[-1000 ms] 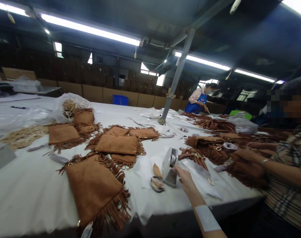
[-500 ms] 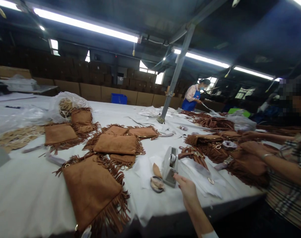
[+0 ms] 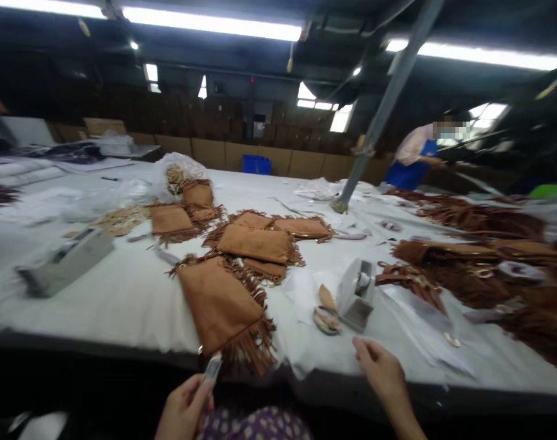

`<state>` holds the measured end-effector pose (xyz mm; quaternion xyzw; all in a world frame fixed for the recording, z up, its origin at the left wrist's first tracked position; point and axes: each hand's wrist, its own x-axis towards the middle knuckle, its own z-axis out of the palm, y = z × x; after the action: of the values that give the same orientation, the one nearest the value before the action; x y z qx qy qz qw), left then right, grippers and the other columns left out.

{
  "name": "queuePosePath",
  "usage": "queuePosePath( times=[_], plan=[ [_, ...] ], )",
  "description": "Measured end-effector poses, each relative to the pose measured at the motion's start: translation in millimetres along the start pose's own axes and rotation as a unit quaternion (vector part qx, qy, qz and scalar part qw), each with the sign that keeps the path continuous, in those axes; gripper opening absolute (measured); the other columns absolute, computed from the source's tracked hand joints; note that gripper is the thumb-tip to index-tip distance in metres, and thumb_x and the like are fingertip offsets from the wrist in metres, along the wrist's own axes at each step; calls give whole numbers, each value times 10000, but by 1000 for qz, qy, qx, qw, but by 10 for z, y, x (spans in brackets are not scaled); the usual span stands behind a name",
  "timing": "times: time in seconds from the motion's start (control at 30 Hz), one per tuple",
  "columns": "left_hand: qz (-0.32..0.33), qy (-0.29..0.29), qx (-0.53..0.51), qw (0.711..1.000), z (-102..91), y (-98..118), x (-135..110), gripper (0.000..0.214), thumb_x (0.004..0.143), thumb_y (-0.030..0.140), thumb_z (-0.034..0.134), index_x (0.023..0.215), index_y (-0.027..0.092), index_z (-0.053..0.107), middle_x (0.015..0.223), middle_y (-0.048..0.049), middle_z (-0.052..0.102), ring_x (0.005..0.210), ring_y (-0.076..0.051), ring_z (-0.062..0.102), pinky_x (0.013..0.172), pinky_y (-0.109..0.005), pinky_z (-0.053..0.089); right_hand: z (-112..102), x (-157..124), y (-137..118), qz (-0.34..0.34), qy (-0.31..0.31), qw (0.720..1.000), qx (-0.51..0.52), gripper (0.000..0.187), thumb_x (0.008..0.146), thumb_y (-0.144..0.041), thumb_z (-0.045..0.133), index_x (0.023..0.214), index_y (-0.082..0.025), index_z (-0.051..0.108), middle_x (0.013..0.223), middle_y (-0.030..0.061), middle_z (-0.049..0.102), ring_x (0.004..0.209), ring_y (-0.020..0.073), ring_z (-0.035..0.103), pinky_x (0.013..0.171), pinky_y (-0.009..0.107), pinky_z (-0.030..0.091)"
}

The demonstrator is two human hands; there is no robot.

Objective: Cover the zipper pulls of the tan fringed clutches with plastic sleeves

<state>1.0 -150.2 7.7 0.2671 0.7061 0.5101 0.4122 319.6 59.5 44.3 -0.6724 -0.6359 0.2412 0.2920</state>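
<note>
Head view: left hand (image 3: 183, 408) pinched strip (image 3: 212, 368), pointing up toward bag (image 3: 218, 302) lying just beyond at table (image 3: 123, 299) edge. Right hand (image 3: 383, 368) empty, fingers loose, near dispenser (image 3: 355, 294).

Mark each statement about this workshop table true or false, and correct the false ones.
1. The left hand pinches a thin pale strip at the near end of the brown suede fringed bag. True.
2. The right hand grips the grey tape dispenser. False: the right hand is open and apart from the grey tape dispenser, close to the table's near edge.
3. A blue plastic bin stands beyond the white-covered table. True.
4. The other brown fringed bags are packed in a cardboard box. False: the other brown fringed bags lie spread on the table.
</note>
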Motion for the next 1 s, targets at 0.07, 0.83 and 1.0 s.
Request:
queuePosePath(
  times=[0.07, 0.83, 1.0],
  plan=[
    [38, 9, 25, 999, -26, -7, 5, 574, 712, 743, 487, 567, 190, 537, 451, 54, 412, 398, -94, 361, 424, -221, 263, 170, -178, -271, -63, -93, 993, 29, 425, 709, -570, 515, 712, -187, 700, 641, 43, 674, 653, 225, 609, 625, 287, 442],
    [108, 60, 126, 984, -11, 43, -137, 357, 904, 416, 392, 681, 187, 551, 613, 9, 529, 601, -138, 484, 592, -244, 327, 1665, -1246, -1461, -131, -343, 925, 101, 394, 728, -492, 620, 546, -150, 692, 494, 37, 636, 471, 139, 526, 467, 229, 323],
    [95, 48, 66, 992, -29, 67, -139, 411, 888, 484, 413, 645, 178, 540, 564, 22, 490, 529, -117, 436, 529, -233, 313, 1660, -1262, -1479, -65, -387, 904, 167, 354, 700, -483, 643, 714, -135, 705, 426, -19, 551, 357, 97, 419, 398, 224, 277]
  ],
)
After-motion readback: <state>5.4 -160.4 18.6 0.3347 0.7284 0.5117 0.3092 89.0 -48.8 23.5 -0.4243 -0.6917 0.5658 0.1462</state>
